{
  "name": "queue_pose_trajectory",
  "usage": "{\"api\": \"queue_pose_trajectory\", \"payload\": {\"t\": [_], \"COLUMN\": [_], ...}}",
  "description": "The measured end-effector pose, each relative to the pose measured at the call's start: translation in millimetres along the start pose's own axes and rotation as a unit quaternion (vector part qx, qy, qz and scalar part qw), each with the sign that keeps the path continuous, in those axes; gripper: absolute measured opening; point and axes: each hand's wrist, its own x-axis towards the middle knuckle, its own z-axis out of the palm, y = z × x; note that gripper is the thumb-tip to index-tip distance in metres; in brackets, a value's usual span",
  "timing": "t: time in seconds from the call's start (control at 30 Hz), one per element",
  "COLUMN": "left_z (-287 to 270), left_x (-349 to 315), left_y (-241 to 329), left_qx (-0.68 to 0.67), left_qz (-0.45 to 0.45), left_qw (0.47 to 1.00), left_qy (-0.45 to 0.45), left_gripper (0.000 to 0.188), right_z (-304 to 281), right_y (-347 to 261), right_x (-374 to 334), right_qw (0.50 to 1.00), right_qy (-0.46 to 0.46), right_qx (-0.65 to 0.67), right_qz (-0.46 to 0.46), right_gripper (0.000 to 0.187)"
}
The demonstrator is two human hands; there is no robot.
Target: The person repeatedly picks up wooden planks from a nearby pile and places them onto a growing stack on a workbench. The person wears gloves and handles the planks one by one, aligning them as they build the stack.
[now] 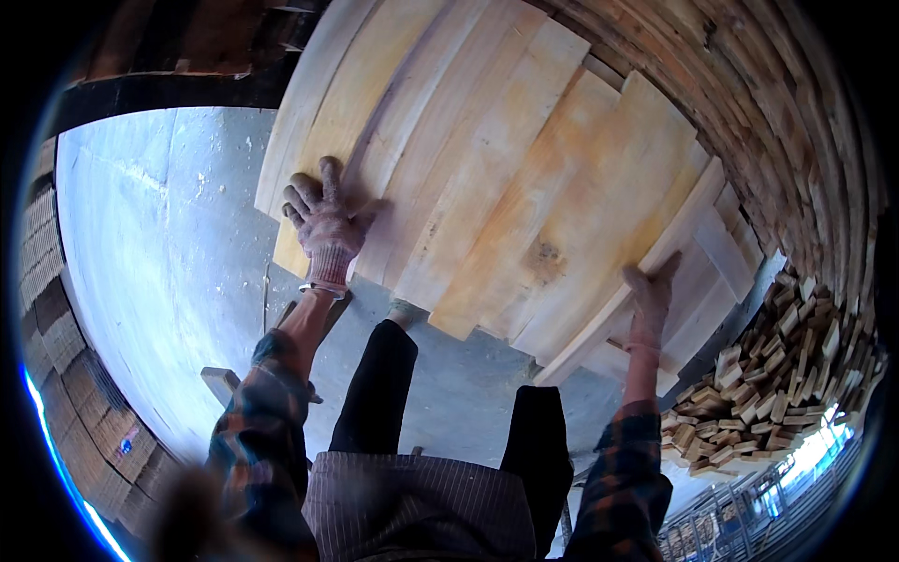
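Note:
Pale wooden boards (487,178) lie side by side in a broad row in front of me, their near ends uneven. My left hand (328,220), in a dirty knit work glove, rests with spread fingers on the boards at the left side of the row. At the right side, a long board (646,281) runs along the row with its edge raised. My right hand (651,286) grips that board, thumb over its edge; the other fingers are partly hidden. More boards (707,281) lie lower, just beyond it on the right.
Tall stacks of planks (749,84) curve along the far right. A heap of short wood offcuts (763,375) lies at the right. Smooth grey concrete floor (150,253) stretches to the left, with more stacked wood (70,375) at its edge. My knees and striped apron (421,506) are below.

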Motion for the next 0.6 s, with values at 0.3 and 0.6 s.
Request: {"api": "queue_pose_trajectory", "payload": {"t": [0.3,0.6], "left_z": [-31,-44], "left_x": [75,45], "left_y": [44,-5], "left_qx": [-0.022,-0.443], "left_qz": [-0.015,0.004], "left_qw": [0.999,0.896], "left_qy": [0.028,0.002], "left_gripper": [0.101,0.080], "right_z": [-135,-13], "right_y": [103,-36], "right_x": [56,-16], "right_qw": [0.998,0.956], "right_qy": [-0.007,0.025], "right_qx": [0.051,-0.292], "right_qz": [-0.036,-0.008], "right_gripper": [0.061,0.070]}}
